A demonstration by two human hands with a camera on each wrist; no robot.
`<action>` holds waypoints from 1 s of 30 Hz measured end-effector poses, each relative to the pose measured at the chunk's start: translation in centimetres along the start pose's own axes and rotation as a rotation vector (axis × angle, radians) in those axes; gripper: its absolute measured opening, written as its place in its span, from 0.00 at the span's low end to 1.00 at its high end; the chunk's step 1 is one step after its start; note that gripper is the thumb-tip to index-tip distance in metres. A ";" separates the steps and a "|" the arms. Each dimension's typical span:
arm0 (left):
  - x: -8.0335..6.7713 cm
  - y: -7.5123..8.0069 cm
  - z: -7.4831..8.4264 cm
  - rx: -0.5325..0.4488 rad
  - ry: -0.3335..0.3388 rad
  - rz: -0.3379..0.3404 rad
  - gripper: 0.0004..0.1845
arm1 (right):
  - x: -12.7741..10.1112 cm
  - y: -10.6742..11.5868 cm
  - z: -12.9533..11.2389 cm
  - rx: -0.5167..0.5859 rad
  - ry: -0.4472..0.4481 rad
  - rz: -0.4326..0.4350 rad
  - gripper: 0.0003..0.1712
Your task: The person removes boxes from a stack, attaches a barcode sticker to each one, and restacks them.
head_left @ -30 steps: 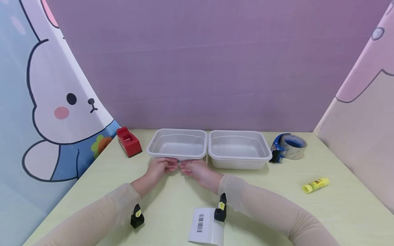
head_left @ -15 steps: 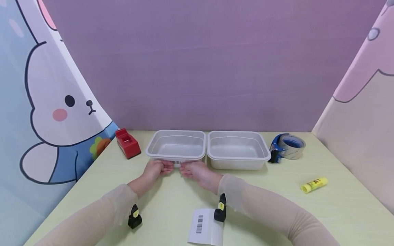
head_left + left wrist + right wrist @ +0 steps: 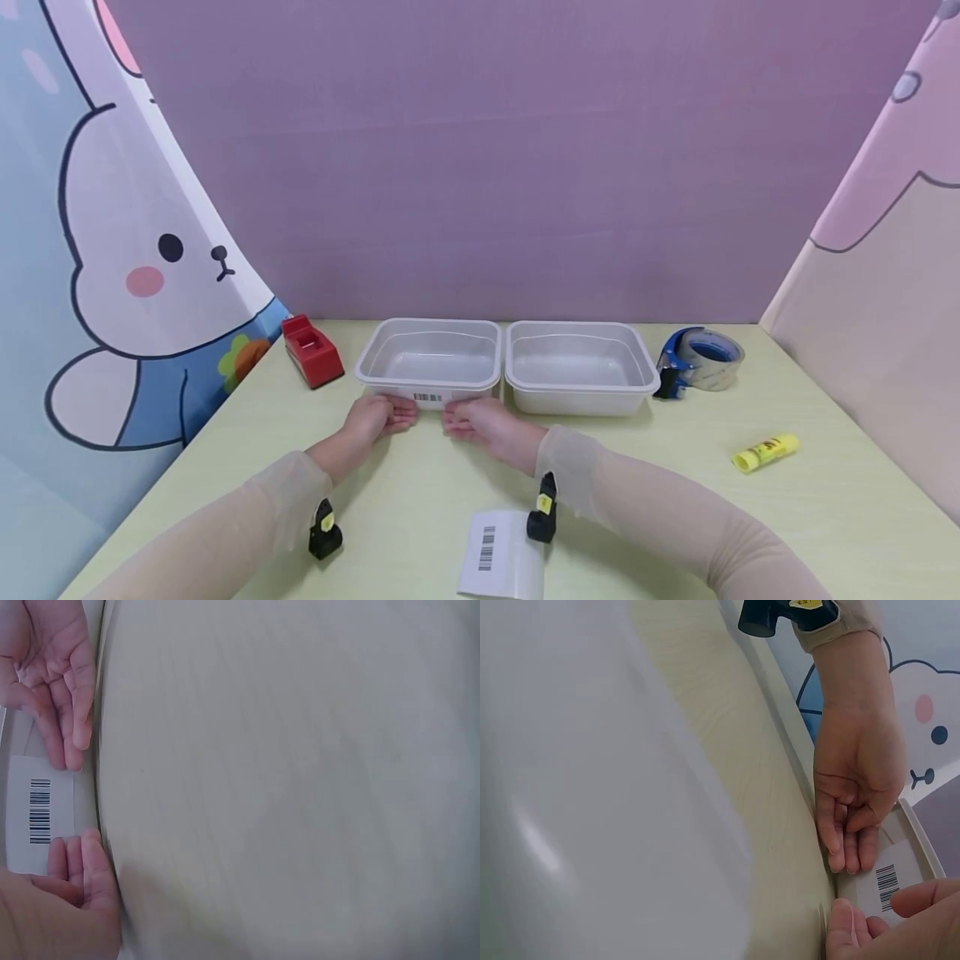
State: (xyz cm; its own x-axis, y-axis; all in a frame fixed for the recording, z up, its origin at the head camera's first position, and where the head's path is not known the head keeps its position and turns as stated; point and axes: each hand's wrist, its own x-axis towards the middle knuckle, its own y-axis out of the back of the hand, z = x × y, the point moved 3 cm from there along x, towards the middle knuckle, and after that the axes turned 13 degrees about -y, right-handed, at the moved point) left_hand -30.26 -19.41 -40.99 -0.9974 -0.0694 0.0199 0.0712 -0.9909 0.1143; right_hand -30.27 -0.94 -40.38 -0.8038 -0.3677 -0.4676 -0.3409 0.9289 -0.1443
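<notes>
A pale green table (image 3: 420, 500) stands before a purple wall, with cartoon-rabbit panels on both sides. At its far edge two clear plastic trays sit side by side, their rims touching or nearly so. The person's work is on the left tray (image 3: 429, 356): a white barcode label (image 3: 428, 397) lies flat on its near wall, just under the rim. The left hand (image 3: 377, 415) and right hand (image 3: 476, 417) rest at the two ends of that label, fingers nearly straight and pressing against the tray wall; neither hand curls round anything. The left wrist view shows the fingertips (image 3: 69, 754) touching the label's ends, with the bars clear between them.

As a judgement, the sticking is almost done: the label looks seated and smooth, and only a last pressing-down seems left. The right tray (image 3: 581, 367) shows no label on the sides in view, and a backing sheet with a barcode (image 3: 501, 565) lies at the near edge between the forearms. A red tape dispenser (image 3: 312, 350), a blue packing-tape dispenser (image 3: 701, 358) and a yellow glue stick (image 3: 765, 452) lie apart from the hands.
</notes>
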 end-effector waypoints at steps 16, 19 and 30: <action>-0.1 0.9 -0.2 0.022 0.071 0.028 0.21 | 0.0 0.7 0.4 -0.007 -0.028 0.004 0.20; -0.3 1.0 -0.2 0.029 0.095 0.025 0.19 | -0.1 1.0 0.5 -0.008 -0.033 -0.002 0.21; -1.9 0.2 0.6 0.064 0.107 -0.153 0.17 | -1.3 2.2 0.4 -0.034 -0.040 -0.024 0.21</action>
State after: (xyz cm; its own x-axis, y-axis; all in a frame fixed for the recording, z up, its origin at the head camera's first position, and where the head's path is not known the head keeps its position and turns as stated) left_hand -28.36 -19.38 -40.36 -0.9920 0.0659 -0.1079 -0.0838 -0.9816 0.1713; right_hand -29.79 1.58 -40.44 -0.7756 -0.3867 -0.4989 -0.3766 0.9178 -0.1260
